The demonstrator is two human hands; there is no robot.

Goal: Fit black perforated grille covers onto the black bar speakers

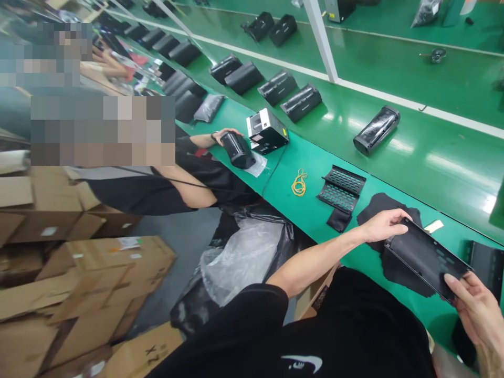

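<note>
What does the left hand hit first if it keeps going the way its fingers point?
Likely nothing new: the left hand already grips the black panel, fingers pointing along its far edge. Beyond lies a yellowish tag; depth unclear.

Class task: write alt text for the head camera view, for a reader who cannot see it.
Both hands, left hand and right hand, hold a flat black panel over a green workbench. Perforated black grilles lie nearby; a co-worker's hand grips a black cylinder.

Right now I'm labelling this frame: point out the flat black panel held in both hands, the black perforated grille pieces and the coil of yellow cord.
Flat black panel (423, 257), head view, middle of its face.
Black perforated grille pieces (340, 189), head view, mesh centre.
Coil of yellow cord (299, 184), head view, on the loops.
</note>
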